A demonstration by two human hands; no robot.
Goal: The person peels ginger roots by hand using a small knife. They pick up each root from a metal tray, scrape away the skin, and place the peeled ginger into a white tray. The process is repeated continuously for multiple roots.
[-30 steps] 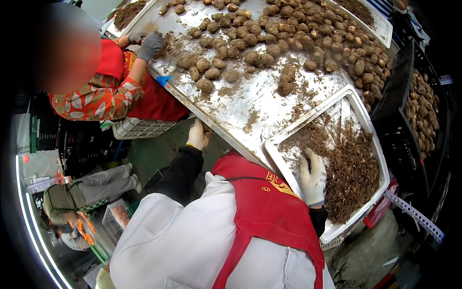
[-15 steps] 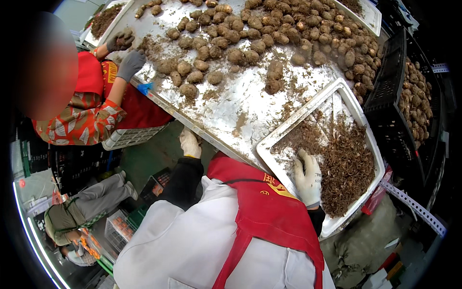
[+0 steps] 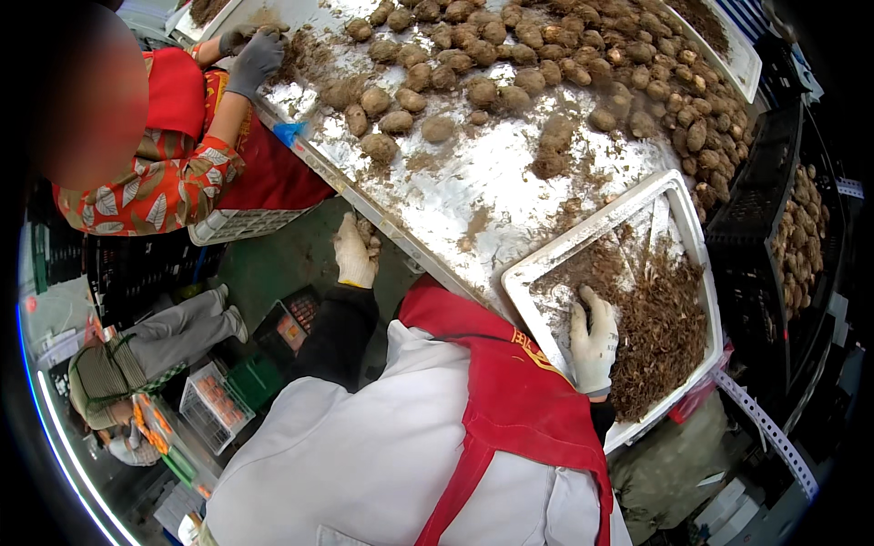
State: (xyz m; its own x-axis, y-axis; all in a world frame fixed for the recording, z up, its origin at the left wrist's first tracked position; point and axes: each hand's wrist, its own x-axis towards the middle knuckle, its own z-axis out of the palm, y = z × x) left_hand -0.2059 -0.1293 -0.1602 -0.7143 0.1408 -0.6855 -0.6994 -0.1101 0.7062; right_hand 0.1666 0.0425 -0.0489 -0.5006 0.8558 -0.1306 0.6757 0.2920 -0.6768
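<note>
Left hand (image 3: 353, 255) has a clenched grip on a brown tuber (image 3: 371, 242) just below the table (image 3: 473, 182) edge. Right hand (image 3: 594, 338) lies flat, grip released, on the brown scraps (image 3: 665, 328) in the white tray (image 3: 583, 244).

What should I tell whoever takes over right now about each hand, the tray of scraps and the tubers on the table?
Left hand: gloved, at the near edge of the metal table, closed around a small brown tuber.
Right hand: gloved, palm down in the white tray, resting on the brown scraps; it holds nothing that I can see.
Things: the pile of tubers lies across the far side of the table, with soil scattered between.
Done: the tray already holds a thick layer of scraps.
Left: many tubers remain on the table.
A co-worker's gloved hand works at the table's far left corner.
</note>
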